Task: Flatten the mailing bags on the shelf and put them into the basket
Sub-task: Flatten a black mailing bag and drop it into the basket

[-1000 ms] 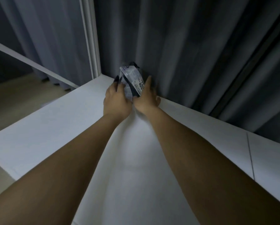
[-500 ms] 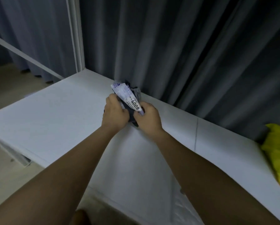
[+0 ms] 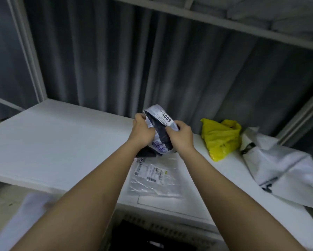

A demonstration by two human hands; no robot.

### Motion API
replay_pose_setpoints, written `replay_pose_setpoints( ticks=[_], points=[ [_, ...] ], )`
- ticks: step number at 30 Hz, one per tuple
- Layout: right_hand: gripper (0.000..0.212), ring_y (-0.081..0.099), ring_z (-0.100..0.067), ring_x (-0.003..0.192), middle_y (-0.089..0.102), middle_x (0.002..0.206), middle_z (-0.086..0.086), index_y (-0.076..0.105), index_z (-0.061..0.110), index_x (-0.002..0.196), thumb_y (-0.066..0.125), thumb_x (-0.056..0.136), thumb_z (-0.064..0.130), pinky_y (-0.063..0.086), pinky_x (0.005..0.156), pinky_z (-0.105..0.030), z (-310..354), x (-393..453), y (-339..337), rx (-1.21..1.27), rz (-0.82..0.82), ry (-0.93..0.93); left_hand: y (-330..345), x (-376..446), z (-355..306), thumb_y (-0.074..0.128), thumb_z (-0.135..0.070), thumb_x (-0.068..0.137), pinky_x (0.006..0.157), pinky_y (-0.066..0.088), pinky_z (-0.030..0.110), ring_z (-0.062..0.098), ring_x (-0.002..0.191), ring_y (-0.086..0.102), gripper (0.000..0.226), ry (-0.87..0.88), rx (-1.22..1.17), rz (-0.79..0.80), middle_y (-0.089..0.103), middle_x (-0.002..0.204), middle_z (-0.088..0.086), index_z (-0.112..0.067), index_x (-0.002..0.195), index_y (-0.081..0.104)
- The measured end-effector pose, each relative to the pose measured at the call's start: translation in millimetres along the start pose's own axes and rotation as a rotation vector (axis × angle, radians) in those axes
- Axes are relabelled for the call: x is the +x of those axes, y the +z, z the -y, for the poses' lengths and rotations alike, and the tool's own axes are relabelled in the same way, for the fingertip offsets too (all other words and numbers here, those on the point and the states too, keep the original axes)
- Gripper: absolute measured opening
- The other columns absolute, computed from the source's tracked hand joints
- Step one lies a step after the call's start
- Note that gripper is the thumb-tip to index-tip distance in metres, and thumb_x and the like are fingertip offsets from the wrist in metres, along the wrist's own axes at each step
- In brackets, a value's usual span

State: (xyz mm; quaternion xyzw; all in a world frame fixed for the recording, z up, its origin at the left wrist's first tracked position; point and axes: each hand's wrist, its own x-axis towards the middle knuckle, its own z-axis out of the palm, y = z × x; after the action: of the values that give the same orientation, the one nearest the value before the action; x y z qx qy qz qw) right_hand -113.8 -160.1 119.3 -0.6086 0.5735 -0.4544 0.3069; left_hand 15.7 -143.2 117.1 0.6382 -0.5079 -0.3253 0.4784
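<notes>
Above the smooth white shelf point(image 3: 52, 142), the left hand point(image 3: 143, 132) and right hand point(image 3: 182, 136) grip a crumpled, glossy grey-and-black mailing bag point(image 3: 160, 131) with curled fingers, a flat clear bag point(image 3: 155, 176) lying at its six o'clock and a wrinkled yellow bag point(image 3: 220, 139) at three.

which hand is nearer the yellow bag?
Right. The right hand grips the crumpled mailing bag just left of the yellow bag; the left hand grips its far side.
</notes>
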Motion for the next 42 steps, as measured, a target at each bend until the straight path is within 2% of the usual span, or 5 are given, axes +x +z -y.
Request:
replay_pose_setpoints(
  ticks=[7, 15, 24, 38, 42],
  points=[
    [0.007, 0.059, -0.022, 0.077, 0.066, 0.083, -0.008, 0.066, 0.011, 0.088, 0.061, 0.083, 0.011, 0.047, 0.067, -0.032, -22, -39, -66, 0.037, -0.096, 0.085, 54, -43, -19, 0.045, -0.012, 0.086, 0.103, 0.04, 0.046, 0.037, 0.122, 0.045, 0.047, -0.029, 0.156, 0.069, 0.052, 0.13, 0.016, -0.011, 0.133, 0.044],
    [0.007, 0.06, -0.02, 0.082, 0.067, 0.087, -0.004, 0.067, 0.014, 0.09, 0.065, 0.083, 0.013, 0.048, 0.071, -0.03, -29, -59, -120, 0.079, -0.164, 0.058, 73, -65, -34, 0.048, -0.022, 0.093, 0.075, 0.042, 0.033, 0.035, 0.097, 0.059, 0.014, 0.068, 0.272, 0.13, 0.063, 0.104, 0.015, -0.016, 0.082, 0.054],
    [0.041, 0.055, -0.012, 0.081, 0.063, 0.085, -0.017, 0.063, -0.005, 0.094, 0.048, 0.099, 0.033, 0.043, 0.074, -0.029, -37, -84, -153, 0.356, -0.165, 0.086, 80, -82, -47, 0.04, -0.018, 0.099, 0.077, 0.037, 0.03, 0.024, 0.093, 0.051, 0.012, 0.072, 0.092, 0.072, 0.053, 0.103, 0.007, -0.01, 0.106, 0.047],
    [0.022, 0.057, -0.015, 0.081, 0.062, 0.079, 0.002, 0.06, 0.016, 0.075, 0.06, 0.094, 0.027, 0.05, 0.089, -0.042, -69, -110, -142, 0.398, -0.09, 0.091, 80, -97, -17, 0.036, -0.023, 0.102, 0.082, 0.04, 0.031, 0.024, 0.099, 0.051, 0.021, -0.1, -0.179, 0.101, 0.053, 0.11, 0.009, -0.011, 0.117, 0.042],
    [0.018, 0.056, -0.013, 0.073, 0.061, 0.076, 0.002, 0.062, 0.01, 0.083, 0.059, 0.094, 0.023, 0.047, 0.071, -0.021, -71, -111, -130, 0.375, -0.177, 0.07, 78, -94, -7, 0.036, -0.024, 0.102, 0.088, 0.043, 0.036, 0.027, 0.101, 0.052, 0.024, -0.103, -0.16, 0.014, 0.053, 0.111, 0.012, -0.008, 0.119, 0.042]
  ],
)
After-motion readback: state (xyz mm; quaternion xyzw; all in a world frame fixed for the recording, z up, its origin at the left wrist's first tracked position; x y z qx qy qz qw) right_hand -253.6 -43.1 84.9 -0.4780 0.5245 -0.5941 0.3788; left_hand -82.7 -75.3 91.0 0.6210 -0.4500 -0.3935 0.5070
